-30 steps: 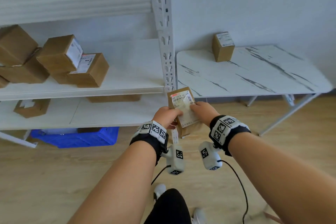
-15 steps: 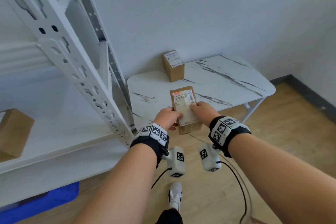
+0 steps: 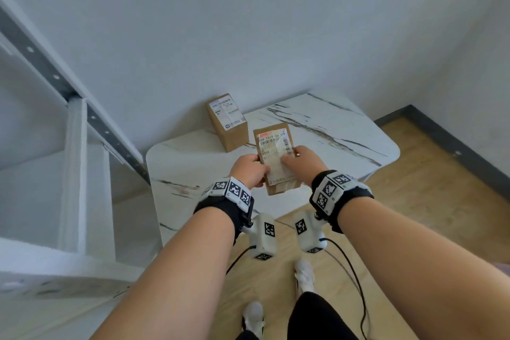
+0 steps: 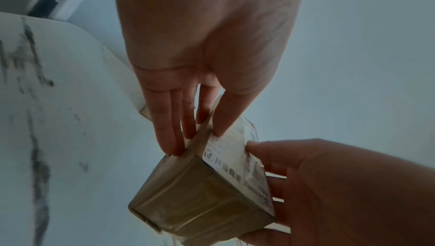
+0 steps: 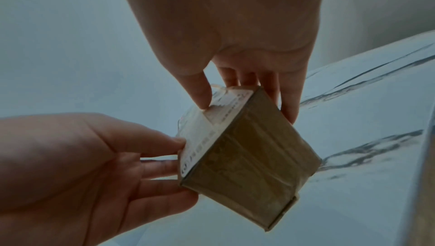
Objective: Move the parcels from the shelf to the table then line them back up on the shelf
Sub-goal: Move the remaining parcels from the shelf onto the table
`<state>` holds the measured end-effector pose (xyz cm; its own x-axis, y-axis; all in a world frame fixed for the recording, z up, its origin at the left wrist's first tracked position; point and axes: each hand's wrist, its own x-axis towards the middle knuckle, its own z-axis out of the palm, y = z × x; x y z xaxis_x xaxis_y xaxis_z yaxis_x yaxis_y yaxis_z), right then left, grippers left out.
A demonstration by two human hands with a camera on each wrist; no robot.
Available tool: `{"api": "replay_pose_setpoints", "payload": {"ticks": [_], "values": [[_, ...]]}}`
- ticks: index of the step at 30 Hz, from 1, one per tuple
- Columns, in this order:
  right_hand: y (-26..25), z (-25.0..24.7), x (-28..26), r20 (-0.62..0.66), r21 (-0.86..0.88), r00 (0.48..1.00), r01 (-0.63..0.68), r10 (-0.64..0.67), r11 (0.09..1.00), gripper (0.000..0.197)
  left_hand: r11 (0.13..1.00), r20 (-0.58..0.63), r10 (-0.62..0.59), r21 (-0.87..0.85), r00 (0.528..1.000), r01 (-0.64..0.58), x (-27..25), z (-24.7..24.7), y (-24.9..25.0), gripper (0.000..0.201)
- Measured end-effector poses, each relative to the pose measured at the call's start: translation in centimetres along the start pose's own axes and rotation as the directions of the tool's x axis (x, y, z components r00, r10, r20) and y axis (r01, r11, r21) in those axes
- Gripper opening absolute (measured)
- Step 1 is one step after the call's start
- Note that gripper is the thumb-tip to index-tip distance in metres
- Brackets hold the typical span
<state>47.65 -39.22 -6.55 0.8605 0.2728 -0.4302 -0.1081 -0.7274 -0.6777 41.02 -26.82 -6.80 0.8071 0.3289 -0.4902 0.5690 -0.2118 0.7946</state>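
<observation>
I hold a small brown cardboard parcel [image 3: 276, 159] with a white shipping label between both hands, in the air above the near part of the white marble-patterned table [image 3: 331, 130]. My left hand [image 3: 249, 171] grips its left side, thumb on the label and fingers along the side [image 4: 188, 125]. My right hand [image 3: 305, 161] grips its right side the same way [image 5: 244, 92]. The wrist views show the parcel [image 4: 202, 194] [image 5: 247, 157] from its taped end. A second labelled parcel [image 3: 227, 121] stands on the table by the wall, just beyond the held one.
The white metal shelf unit [image 3: 74, 168] with its slotted upright rises at the left, close to the table's left end. Wooden floor [image 3: 441, 201] lies to the right and below me, with my legs, white shoes and trailing cables there.
I have turned from the shelf to face the table. Both hands have carried the parcel over the table's near edge, closer to the standing parcel. The grip is unchanged.
</observation>
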Motion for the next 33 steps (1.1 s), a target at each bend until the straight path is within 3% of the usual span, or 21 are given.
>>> {"api": "replay_pose_setpoints", "payload": {"ticks": [5, 10, 14, 16, 18, 20, 24, 28, 33], "values": [[-0.3, -1.6, 6.6, 0.09, -0.091, 0.996, 0.038, -0.03, 0.995, 0.027, 0.999, -0.053, -0.041, 0.004, 0.998, 0.041, 5.6, 0.7, 2.0, 0.028], [-1.2, -3.1, 13.1, 0.229, -0.131, 0.973, 0.037, -0.006, 0.991, 0.025, 0.989, -0.028, -0.145, -0.027, 0.989, 0.144, 10.2, 1.2, 4.3, 0.036], [-1.7, -3.4, 17.5, 0.293, -0.163, 0.956, 0.045, 0.005, 0.986, 0.034, 0.992, -0.158, -0.123, 0.015, 0.98, 0.127, 13.2, 1.4, 5.7, 0.036], [-2.3, -3.2, 19.2, 0.312, -0.167, 0.95, 0.056, -0.001, 0.984, 0.039, 0.994, -0.343, -0.098, 0.014, 0.934, 0.109, 14.3, 0.9, 6.4, 0.033], [-3.0, -3.0, 20.7, 0.315, -0.163, 0.949, 0.073, -0.018, 0.984, 0.044, 0.991, -0.519, -0.088, 0.041, 0.85, 0.128, 15.3, -0.1, 6.5, 0.034], [-3.7, -2.5, 22.0, 0.318, -0.168, 0.948, 0.094, -0.037, 0.981, 0.044, 0.983, -0.602, -0.093, 0.072, 0.793, 0.169, 16.3, -1.2, 5.8, 0.036], [-5.1, -1.3, 24.1, 0.341, -0.174, 0.938, 0.134, -0.068, 0.976, 0.04, 0.949, -0.616, -0.105, 0.172, 0.781, 0.264, 17.4, -2.8, 4.0, 0.037], [-6.1, -0.3, 25.6, 0.348, -0.175, 0.933, 0.156, -0.087, 0.972, 0.04, 0.939, -0.605, -0.05, 0.243, 0.794, 0.245, 17.7, -2.6, 2.7, 0.038], [-7.0, 0.5, 26.4, 0.352, -0.187, 0.93, 0.18, -0.105, 0.966, 0.038, 0.941, -0.591, -0.069, 0.23, 0.804, 0.25, 17.8, -2.4, 2.7, 0.043]]}}
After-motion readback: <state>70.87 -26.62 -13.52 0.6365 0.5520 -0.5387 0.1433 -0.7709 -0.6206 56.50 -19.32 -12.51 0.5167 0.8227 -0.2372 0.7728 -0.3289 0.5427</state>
